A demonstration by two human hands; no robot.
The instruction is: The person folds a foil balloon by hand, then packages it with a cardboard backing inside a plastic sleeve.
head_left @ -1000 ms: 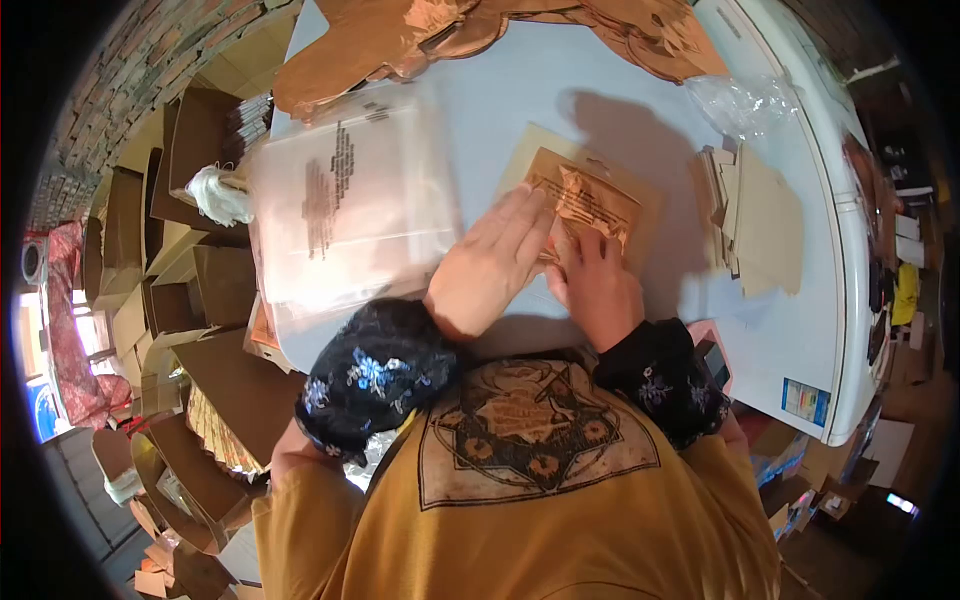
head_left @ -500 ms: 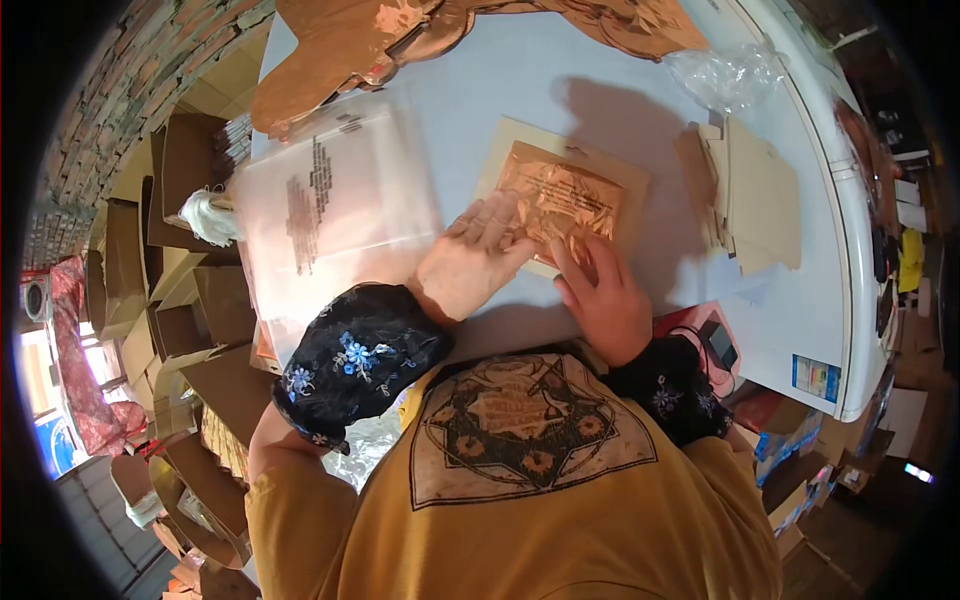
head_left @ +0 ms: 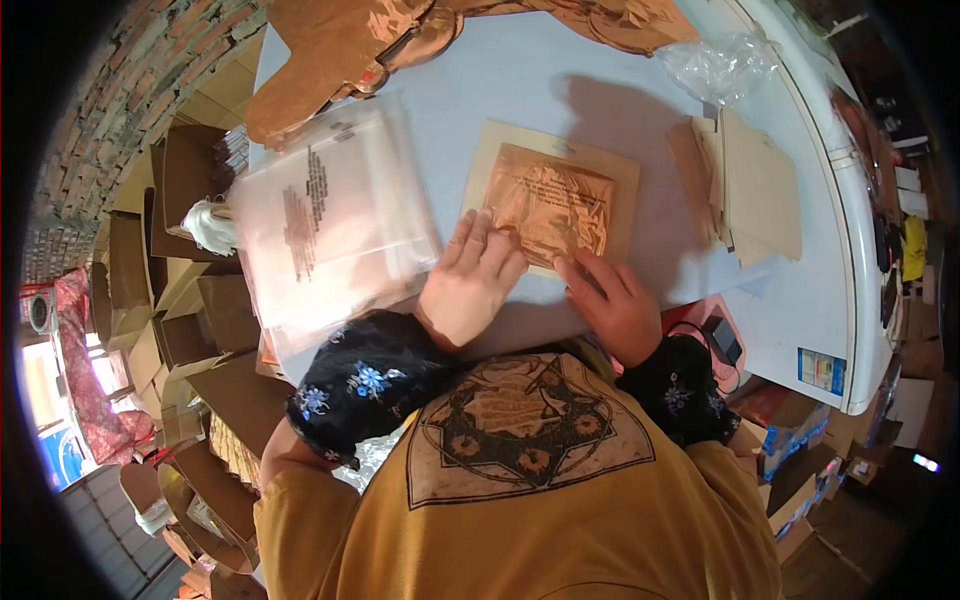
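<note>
A tan card with a shiny copper-coloured packet (head_left: 550,203) on it lies flat on the white table (head_left: 560,80). My left hand (head_left: 468,280) rests palm down at the card's near left corner, fingers spread and touching its edge. My right hand (head_left: 612,300) lies at the near edge of the card, fingertips pressing on the packet's lower right corner. Neither hand lifts anything.
A stack of clear printed plastic bags (head_left: 325,215) lies left of the card. Folded cardboard pieces (head_left: 750,190) are piled to the right, a crumpled clear bag (head_left: 715,65) beyond them. Brown cut-out sheets (head_left: 400,40) cover the far edge. Open boxes (head_left: 180,310) stand left of the table.
Both hands have slid back toward me off the packet, which now lies flatter and more exposed on its card. The view has shifted slightly.
</note>
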